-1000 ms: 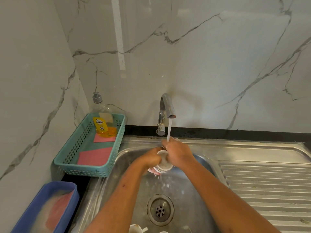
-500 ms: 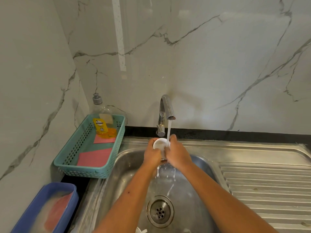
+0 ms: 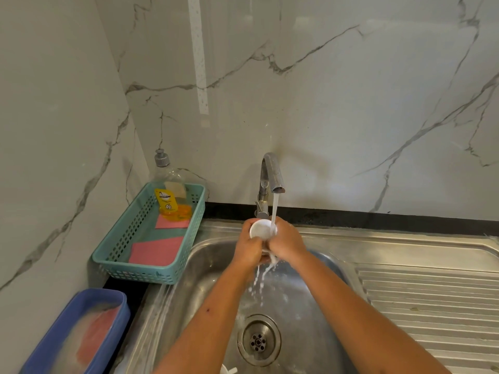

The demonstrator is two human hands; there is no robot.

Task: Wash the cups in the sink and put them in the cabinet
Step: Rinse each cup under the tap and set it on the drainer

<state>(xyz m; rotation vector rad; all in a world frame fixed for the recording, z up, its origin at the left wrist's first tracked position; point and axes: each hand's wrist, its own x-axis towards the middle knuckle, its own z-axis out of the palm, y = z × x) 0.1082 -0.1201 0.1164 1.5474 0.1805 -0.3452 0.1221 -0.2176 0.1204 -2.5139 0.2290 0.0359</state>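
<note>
Both hands closed round a small white cup (image 3: 260, 229), left hand (image 3: 249, 248) and right hand (image 3: 286, 242) meeting under the tap (image 3: 271, 172) stream at 12 o'clock of the sink (image 3: 216, 265) basin. Risk: wet cup could slip from the grip and drop toward the drain (image 3: 259, 340), chipping. Cup body mostly hidden by fingers; white crockery at 6 o'clock cut off by the frame edge; no cabinet in view.

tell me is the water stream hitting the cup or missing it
Touching. The head view shows the stream from the tap landing at the white cup rim's right edge, then spilling below both hands.
</note>
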